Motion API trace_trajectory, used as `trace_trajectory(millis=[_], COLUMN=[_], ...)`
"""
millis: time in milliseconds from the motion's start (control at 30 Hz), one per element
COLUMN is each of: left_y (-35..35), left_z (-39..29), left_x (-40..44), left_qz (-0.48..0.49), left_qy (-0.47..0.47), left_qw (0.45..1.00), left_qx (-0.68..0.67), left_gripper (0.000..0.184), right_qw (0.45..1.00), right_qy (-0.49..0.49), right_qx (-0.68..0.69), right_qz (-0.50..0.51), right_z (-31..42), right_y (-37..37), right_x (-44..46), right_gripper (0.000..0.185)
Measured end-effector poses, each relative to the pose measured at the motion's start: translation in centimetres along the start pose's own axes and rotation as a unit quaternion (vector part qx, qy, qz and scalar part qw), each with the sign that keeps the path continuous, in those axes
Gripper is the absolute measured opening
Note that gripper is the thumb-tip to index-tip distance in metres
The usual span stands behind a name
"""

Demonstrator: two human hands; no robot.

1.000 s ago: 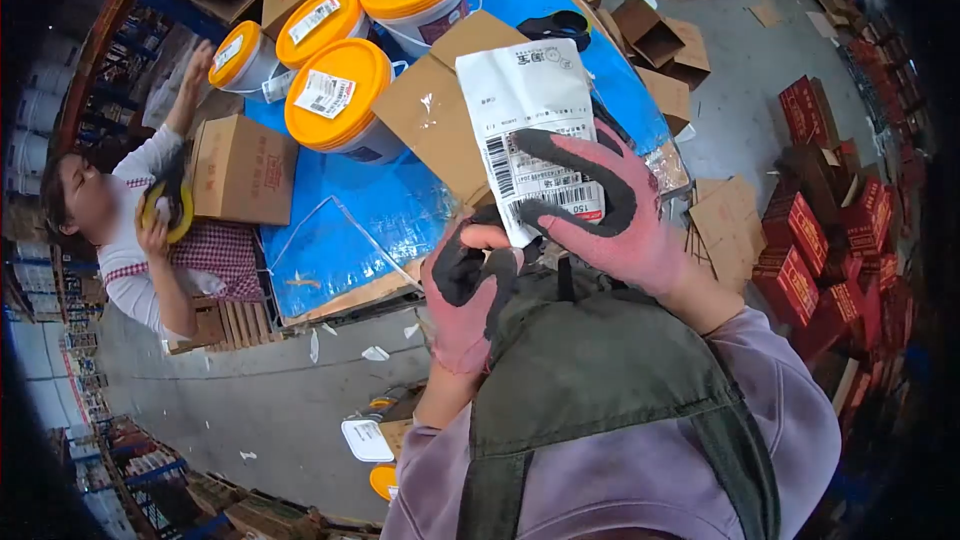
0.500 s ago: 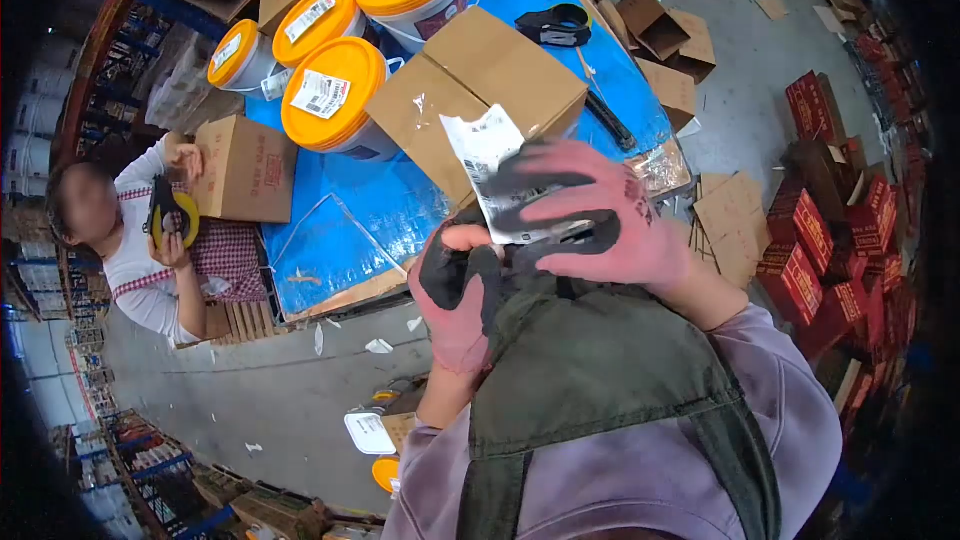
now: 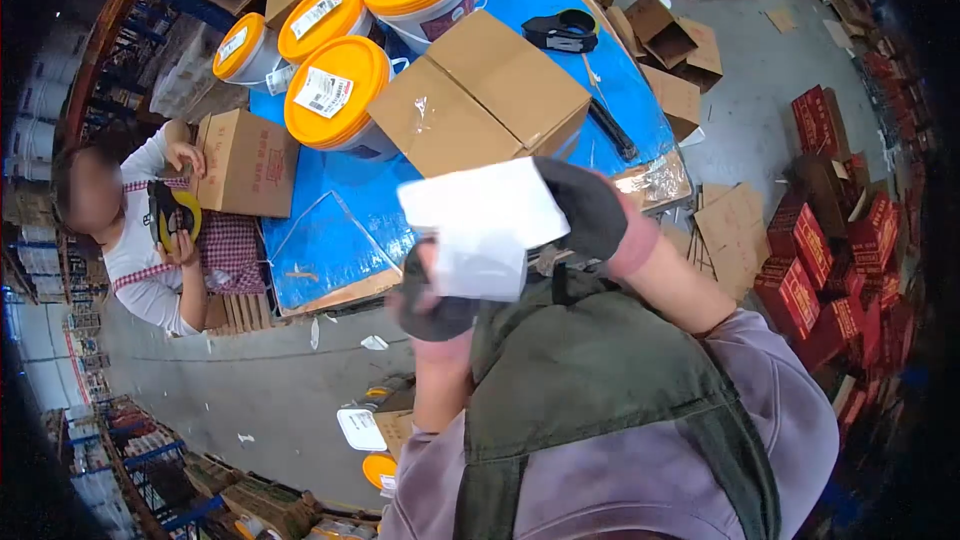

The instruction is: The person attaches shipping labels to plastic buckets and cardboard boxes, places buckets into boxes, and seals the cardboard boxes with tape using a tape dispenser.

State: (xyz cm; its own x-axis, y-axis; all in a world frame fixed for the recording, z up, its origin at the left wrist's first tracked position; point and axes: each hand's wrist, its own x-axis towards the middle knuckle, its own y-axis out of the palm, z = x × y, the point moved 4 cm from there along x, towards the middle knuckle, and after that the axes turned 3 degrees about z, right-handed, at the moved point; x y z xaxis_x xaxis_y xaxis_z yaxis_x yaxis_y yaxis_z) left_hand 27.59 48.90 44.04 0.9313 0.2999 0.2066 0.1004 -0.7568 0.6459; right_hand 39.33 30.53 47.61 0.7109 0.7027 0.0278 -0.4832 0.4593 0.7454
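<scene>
My left hand [image 3: 437, 300], in a pink glove with dark palm and fingers, is closed on the lower left of a white paper label [image 3: 484, 205]. My right hand [image 3: 588, 210], gloved alike, grips the label's right end. Its blank face is toward me, and a second flap hangs below; motion blur hides whether this is one folded sheet or two. Just beyond the paper, a taped cardboard box [image 3: 480, 90] sits on the blue-covered table [image 3: 335, 195].
Several white buckets with orange lids [image 3: 335, 90] stand left of the box. Tape dispenser [image 3: 560, 32] and black bar [image 3: 612, 130] lie to its right. Across the left corner, a person [image 3: 150, 230] holds a yellow tape dispenser [image 3: 174, 218] beside another box [image 3: 245, 165]. Red cartons [image 3: 800, 240] litter the right floor.
The label has turned from its printed face to its blank white side and moved off the box toward me. My right hand has turned over, showing its dark side.
</scene>
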Motion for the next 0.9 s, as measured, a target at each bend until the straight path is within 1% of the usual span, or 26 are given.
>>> trace_trajectory(millis=[33, 67, 100, 133, 167, 200, 233, 267, 300, 333, 367, 400, 433, 467, 533, 567, 600, 633, 667, 700, 733, 767, 800, 833, 867, 900], left_y=[-2.4, -3.2, -3.1, -3.0, -2.9, -3.1, -4.5, -7.0, -6.6, -6.2, -6.3, -7.2, -8.1, -9.3, -9.2, -9.2, -8.9, -8.4, -8.0, -9.3, -8.5, -7.3, -5.8, -4.9, -4.2, -5.7], left_z=[0.4, 0.8, 0.7, 0.7, 0.5, 0.3, 0.6, 1.2, 0.7, 0.5, 0.3, 0.0, -0.4, -0.4, -0.3, -0.4, -0.4, -0.3, -0.2, 0.3, 0.2, -0.5, -1.4, -2.1, -2.8, -2.1], left_x=[0.4, 0.8, 1.4, 2.0, 2.3, 2.8, 2.6, 2.0, 2.4, 1.9, 1.8, 1.1, 0.2, -0.2, -0.5, -0.4, 0.3, 1.3, 2.2, 3.6, 4.8, 6.2, 8.4, 10.2, 12.0, 14.0], left_qz=[-0.037, -0.070, -0.067, -0.084, -0.101, -0.117, -0.115, -0.085, -0.054, -0.133, -0.132, -0.202, -0.272, -0.250, -0.271, -0.293, -0.289, -0.262, -0.235, -0.083, -0.133, -0.180, -0.127, -0.098, -0.068, -0.057], left_qy=[-0.073, -0.141, -0.137, -0.133, -0.131, -0.129, -0.128, -0.097, -0.066, -0.065, -0.065, -0.050, -0.035, -0.027, -0.021, -0.017, -0.017, -0.053, -0.089, -0.093, -0.081, -0.068, -0.027, 0.021, 0.070, 0.085], left_qw=[0.971, 0.887, 0.887, 0.901, 0.914, 0.925, 0.926, 0.907, 0.883, 0.885, 0.885, 0.892, 0.893, 0.920, 0.920, 0.919, 0.921, 0.937, 0.949, 0.979, 0.987, 0.978, 0.961, 0.956, 0.946, 0.933], left_qx=[-0.224, -0.434, -0.435, -0.404, -0.371, -0.338, -0.337, -0.400, -0.461, -0.441, -0.441, -0.401, -0.358, -0.300, -0.282, -0.262, -0.261, -0.226, -0.190, -0.162, -0.043, 0.079, 0.242, 0.276, 0.308, 0.345], left_gripper=[0.057, 0.059, 0.059, 0.045, 0.030, 0.017, 0.017, 0.008, 0.008, 0.016, 0.016, 0.016, 0.017, 0.017, 0.020, 0.024, 0.024, 0.031, 0.038, 0.038, 0.036, 0.033, 0.033, 0.034, 0.036, 0.039], right_qw=[0.979, 0.981, 0.995, 0.952, 0.962, 0.947, 0.906, 0.827, 0.691, 0.580, 0.579, 0.549, 0.477, 0.475, 0.613, 0.595, 0.564, 0.525, 0.484, 0.484, 0.448, 0.411, 0.427, 0.442, 0.375, 0.301], right_qy=[-0.088, -0.079, -0.073, -0.060, -0.175, -0.288, -0.353, -0.455, -0.527, -0.478, -0.297, -0.102, -0.177, -0.180, -0.009, -0.082, -0.186, -0.286, -0.327, -0.329, -0.265, -0.200, -0.123, -0.043, -0.085, -0.130], right_qx=[-0.179, -0.173, 0.065, 0.300, 0.201, 0.096, -0.003, -0.226, -0.434, -0.650, -0.758, -0.829, -0.859, -0.860, -0.784, -0.795, -0.804, -0.800, -0.811, -0.810, -0.853, -0.889, -0.893, -0.889, -0.916, -0.938], right_qz=[0.046, 0.030, 0.002, -0.026, -0.066, -0.103, -0.232, -0.242, -0.237, -0.113, -0.044, 0.026, 0.051, 0.049, 0.102, 0.083, 0.018, -0.047, -0.033, -0.035, -0.034, -0.035, -0.075, -0.115, -0.115, -0.111], right_z=[1.1, 2.0, 2.7, 3.5, 5.6, 8.1, 9.2, 10.0, 10.5, 11.1, 9.7, 7.8, 6.9, 7.5, 10.1, 10.9, 11.3, 11.2, 10.1, 8.5, 6.1, 5.4, 8.1, 10.3, 10.8, 11.3], right_y=[0.1, -1.7, -3.6, -4.0, -3.8, -2.4, -4.4, -4.0, -3.0, -2.1, -2.3, -3.0, -2.3, -2.1, 1.1, 2.1, 2.6, 2.8, 1.9, -1.2, -4.9, -7.2, -8.1, -8.9, -10.8, -13.4], right_x=[-0.1, 0.5, 1.5, 2.6, 2.9, 3.1, 2.3, 2.2, 2.4, 3.6, 5.1, 6.1, 5.3, 4.7, 3.8, 4.3, 5.2, 6.0, 8.1, 9.7, 11.5, 12.7, 13.8, 13.9, 13.2, 12.8], right_gripper=[0.039, 0.041, 0.040, 0.038, 0.035, 0.032, 0.026, 0.025, 0.025, 0.024, 0.028, 0.032, 0.038, 0.038, 0.047, 0.056, 0.058, 0.061, 0.060, 0.060, 0.058, 0.056, 0.053, 0.050, 0.048, 0.048])
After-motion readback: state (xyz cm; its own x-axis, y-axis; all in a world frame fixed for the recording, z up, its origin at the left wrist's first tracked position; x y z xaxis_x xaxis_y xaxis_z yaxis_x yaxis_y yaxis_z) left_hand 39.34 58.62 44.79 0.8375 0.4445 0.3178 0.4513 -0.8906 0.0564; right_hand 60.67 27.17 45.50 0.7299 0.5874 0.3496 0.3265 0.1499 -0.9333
